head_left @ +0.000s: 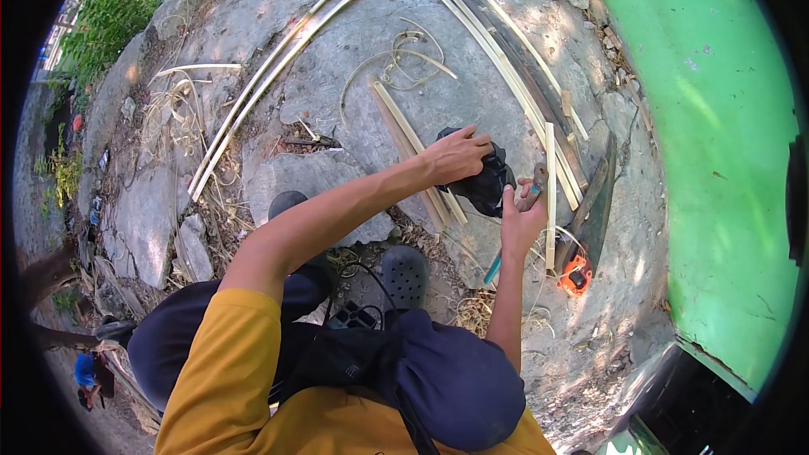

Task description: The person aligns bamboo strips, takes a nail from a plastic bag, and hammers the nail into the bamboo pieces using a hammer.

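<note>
Black bag (484,190) is pinched by left hand (459,156) above rocky ground (607,320); pliers (538,179) are gripped in right hand (524,221), thumb at bag's edge. Pale strips (550,202) look already cut; bag handling seems unfinished, contents hidden.

No text, label or number can be read here. On the black cloth (341,362) in the person's lap there are small pale marks, too faint to tell as letters. The yellow shirt (329,421) has a tiny dark mark on its front, cut by the lower edge of the view, and this also cannot be read.
</note>
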`<state>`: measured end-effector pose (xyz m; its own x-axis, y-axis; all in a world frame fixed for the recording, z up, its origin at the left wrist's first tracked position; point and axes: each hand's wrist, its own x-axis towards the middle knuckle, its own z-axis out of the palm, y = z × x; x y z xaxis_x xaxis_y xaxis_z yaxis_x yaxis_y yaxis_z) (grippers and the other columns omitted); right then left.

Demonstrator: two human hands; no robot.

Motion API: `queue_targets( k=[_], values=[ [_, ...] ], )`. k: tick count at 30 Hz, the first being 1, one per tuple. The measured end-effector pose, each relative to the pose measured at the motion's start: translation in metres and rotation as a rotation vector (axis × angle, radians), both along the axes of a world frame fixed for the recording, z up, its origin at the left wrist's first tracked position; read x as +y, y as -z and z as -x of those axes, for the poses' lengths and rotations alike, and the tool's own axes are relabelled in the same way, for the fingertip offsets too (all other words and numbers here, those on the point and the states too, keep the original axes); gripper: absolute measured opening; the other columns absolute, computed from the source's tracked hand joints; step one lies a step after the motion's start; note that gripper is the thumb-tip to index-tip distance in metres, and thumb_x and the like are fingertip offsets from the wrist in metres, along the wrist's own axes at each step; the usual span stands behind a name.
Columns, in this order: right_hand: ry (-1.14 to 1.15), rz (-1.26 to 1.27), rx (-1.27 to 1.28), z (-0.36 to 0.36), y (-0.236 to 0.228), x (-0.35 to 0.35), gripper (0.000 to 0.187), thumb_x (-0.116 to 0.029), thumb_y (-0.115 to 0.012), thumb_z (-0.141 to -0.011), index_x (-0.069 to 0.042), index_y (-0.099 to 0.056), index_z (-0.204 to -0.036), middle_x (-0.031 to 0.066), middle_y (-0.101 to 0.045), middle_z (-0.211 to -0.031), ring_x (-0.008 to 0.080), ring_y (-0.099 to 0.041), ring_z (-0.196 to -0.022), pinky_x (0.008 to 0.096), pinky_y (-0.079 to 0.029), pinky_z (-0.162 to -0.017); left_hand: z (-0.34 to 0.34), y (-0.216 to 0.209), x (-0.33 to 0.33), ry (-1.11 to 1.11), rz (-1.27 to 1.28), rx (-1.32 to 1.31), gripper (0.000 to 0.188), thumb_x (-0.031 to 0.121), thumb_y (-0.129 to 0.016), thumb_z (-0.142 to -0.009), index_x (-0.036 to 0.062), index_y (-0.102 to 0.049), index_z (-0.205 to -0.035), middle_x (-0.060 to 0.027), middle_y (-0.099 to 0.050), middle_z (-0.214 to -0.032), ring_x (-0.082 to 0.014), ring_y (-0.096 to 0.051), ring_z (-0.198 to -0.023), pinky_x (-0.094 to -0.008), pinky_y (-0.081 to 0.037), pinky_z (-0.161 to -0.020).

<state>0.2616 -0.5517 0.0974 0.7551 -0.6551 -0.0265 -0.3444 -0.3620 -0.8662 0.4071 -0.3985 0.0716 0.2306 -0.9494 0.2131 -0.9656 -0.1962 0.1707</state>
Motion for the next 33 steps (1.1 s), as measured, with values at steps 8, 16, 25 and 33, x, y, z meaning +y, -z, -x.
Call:
queue_targets(
  k=[8,16,25,33],
  values=[
    [-0.065,0.261,0.102,0.008,0.03,-0.008,0.036,-0.025,-0.086,-0.079,-0.001,-0.061,-0.089,0.008,-0.057,-0.077,0.0257,-0.053,-0.06,0.0425,-0.044,-0.063,-0.008,0.006,-0.006,-0.303,0.019,0.161,0.009,0.022,-0.073,-0.071,0.0136,-0.073,-0.068,0.0005,-0.065,-0.097,-0.0194,-0.053,-0.112,-0.038,-0.042,-0.092],
    [0.086,-0.143,-0.112,0.003,-0.014,0.009,0.022,-0.019,-0.079,-0.089,-0.003,-0.065,-0.093,-0.0041,-0.047,-0.074,0.0049,-0.039,-0.061,0.0212,-0.032,-0.057,-0.027,-0.025,0.009,-0.545,0.342,1.345,0.016,0.024,-0.08,-0.083,0.0102,-0.082,-0.091,-0.0022,-0.076,-0.091,-0.0126,-0.064,-0.084,-0.0293,-0.047,-0.079],
    [-0.154,-0.617,-0.295,-0.035,-0.062,0.051,0.033,-0.004,-0.073,-0.092,-0.007,-0.041,-0.085,0.0184,-0.071,-0.103,0.0226,-0.071,-0.094,0.0333,-0.057,-0.087,-0.013,-0.073,0.056,-0.443,0.405,1.573,0.024,0.024,-0.076,-0.095,0.0039,-0.078,-0.107,-0.0047,-0.076,-0.099,-0.0106,-0.068,-0.094,-0.0292,-0.054,-0.086],
    [-0.313,-0.653,-0.178,-0.052,-0.033,0.087,0.038,0.0,-0.077,-0.089,-0.01,-0.041,-0.084,0.0138,-0.071,-0.1,0.0093,-0.06,-0.08,0.0265,-0.051,-0.08,0.004,-0.073,0.104,-0.579,0.446,1.599,0.025,0.021,-0.074,-0.096,0.0019,-0.078,-0.111,-0.0045,-0.077,-0.098,-0.0092,-0.066,-0.09,-0.0306,-0.053,-0.081]
  ],
)
